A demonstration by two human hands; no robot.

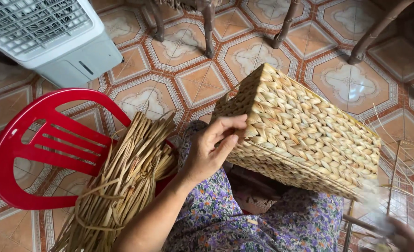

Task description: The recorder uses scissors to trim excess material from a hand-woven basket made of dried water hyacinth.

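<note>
Two hands are being used on a woven basket (305, 140), which is being held tilted over the person's lap, above a purple floral garment (263, 219). The basket is rectangular and is being shown with closely plaited straw-coloured walls that look complete on every side in view; its rim and inside are turned away, so whether weaving is left there cannot be told. The left hand (211, 147) is being pressed against the basket's near corner, with the fingers (225, 123) curled together onto the weave in a steadying grip. The right hand (410, 240) is being caught only as a blur at the lower right edge, and whether its grip is together or apart cannot be told. A tied bundle of dried reeds (123, 182) is being kept on a red plastic chair (34, 144) just beside the person's left arm, largely unused as far as can be judged. A white fan unit (48, 37) and dark chair legs (209, 28) are being seen on the patterned tile floor (351, 84) beyond.
</note>
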